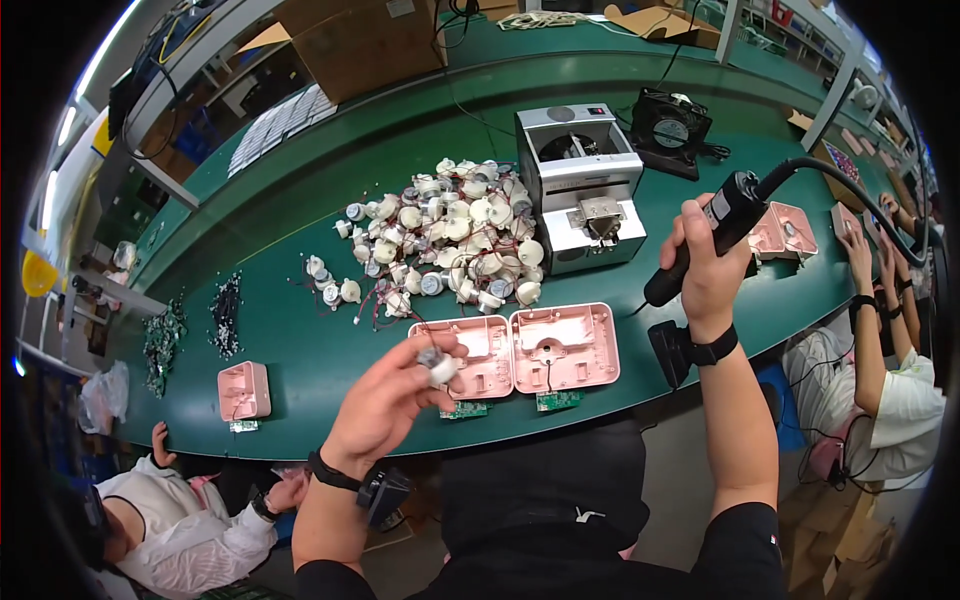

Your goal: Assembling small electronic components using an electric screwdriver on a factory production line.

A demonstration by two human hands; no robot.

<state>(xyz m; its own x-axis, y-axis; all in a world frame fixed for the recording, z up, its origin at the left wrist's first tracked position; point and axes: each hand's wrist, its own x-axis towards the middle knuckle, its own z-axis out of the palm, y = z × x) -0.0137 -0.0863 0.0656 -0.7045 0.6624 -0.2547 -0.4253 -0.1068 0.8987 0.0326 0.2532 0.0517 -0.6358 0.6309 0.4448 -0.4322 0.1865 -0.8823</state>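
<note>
My left hand (385,400) is closed on a small motor (436,366) with a white cap and a grey metal end. It is held above the left one of two pink plastic housings (490,345). The right pink housing (565,348) lies beside it, its inside facing up, with a green circuit board (558,401) at its front edge. In my right hand (708,275) is a black electric screwdriver (732,215), its bit pointing down and left above the table, right of the housings. A black cable runs from its top toward the right.
A large heap of similar motors (455,230) lies beyond the housings. Behind stand a silver screw feeder (582,185) and a black fan (670,130). Left are another pink housing (243,390), screws (226,315) and circuit boards (165,345). Co-workers sit at both sides.
</note>
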